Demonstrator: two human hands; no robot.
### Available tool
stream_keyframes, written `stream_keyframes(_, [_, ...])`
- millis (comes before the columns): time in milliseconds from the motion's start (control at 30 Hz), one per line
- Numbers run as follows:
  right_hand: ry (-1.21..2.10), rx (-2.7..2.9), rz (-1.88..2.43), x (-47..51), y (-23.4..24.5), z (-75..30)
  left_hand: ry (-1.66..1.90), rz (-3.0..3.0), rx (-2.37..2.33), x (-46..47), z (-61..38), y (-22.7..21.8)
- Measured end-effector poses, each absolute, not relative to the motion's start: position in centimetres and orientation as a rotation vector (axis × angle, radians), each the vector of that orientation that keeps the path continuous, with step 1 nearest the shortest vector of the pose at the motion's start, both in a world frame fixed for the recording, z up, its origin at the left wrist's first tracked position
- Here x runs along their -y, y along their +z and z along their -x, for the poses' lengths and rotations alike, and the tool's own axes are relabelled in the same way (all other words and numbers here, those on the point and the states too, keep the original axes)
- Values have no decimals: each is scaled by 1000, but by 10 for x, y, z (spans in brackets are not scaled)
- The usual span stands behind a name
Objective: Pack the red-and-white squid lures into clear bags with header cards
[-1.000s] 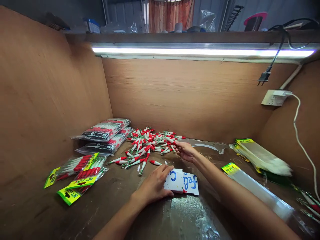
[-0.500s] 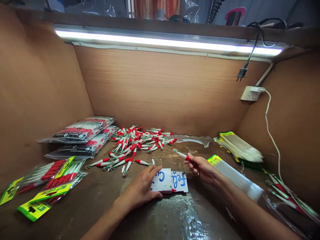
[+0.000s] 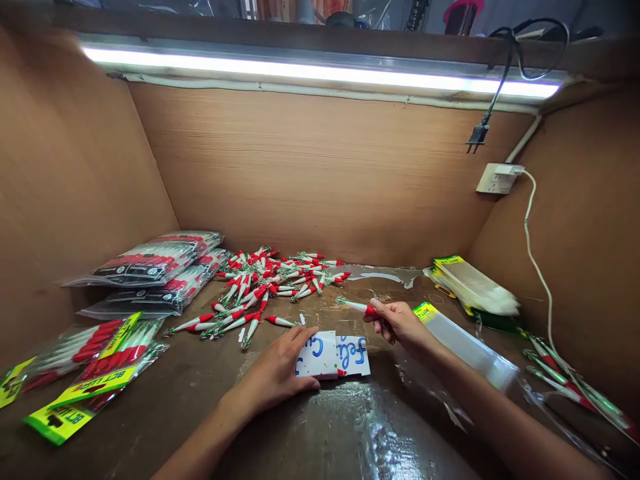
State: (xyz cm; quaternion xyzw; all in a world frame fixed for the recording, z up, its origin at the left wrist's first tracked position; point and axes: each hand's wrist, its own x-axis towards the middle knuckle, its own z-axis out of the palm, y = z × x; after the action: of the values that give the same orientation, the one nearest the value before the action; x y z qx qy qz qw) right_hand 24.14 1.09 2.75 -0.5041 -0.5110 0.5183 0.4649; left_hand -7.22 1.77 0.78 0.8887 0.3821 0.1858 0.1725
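Between thumb and fingers, my right hand pinches a red-and-white fishing lure by its red end, its green hooked tip pointing left above the table. My left hand grips the left end of a small folded white card with blue handwriting, resting on the table. Behind it lies a loose pile of similar lures, with one single lure just beyond my left fingers. Right of my right hand is a clear plastic bag with a yellow-green header.
Filled lure packets lie at the left, below stacked larger bags. More header bags are stacked at the back right. Several lures lie near the white cable. A black plug hangs from above.
The view has shifted slightly. The lure in my right hand now lies a little flatter, tip to the left. My left hand stays on the card.
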Motion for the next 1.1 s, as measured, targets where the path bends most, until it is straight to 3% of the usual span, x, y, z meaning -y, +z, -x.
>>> stream_keyframes(233, [1311,1071,1228,-4,35,-232,506,-2519,-1066,-16,70,13])
stream_keyframes(533, [1832,314,701,66,41,-150,637,-2494,-1016,-13,69,14])
stream_keyframes(633, [1878,284,666,81,29,-129,818,-2154,-850,-2,58,25])
stream_keyframes(800, [1907,213,598,87,8,-117,671,-1402,-543,23,33,30])
stream_keyframes(1100, [1894,188,647,91,-2,-112,714,-1274,-585,29,28,21])
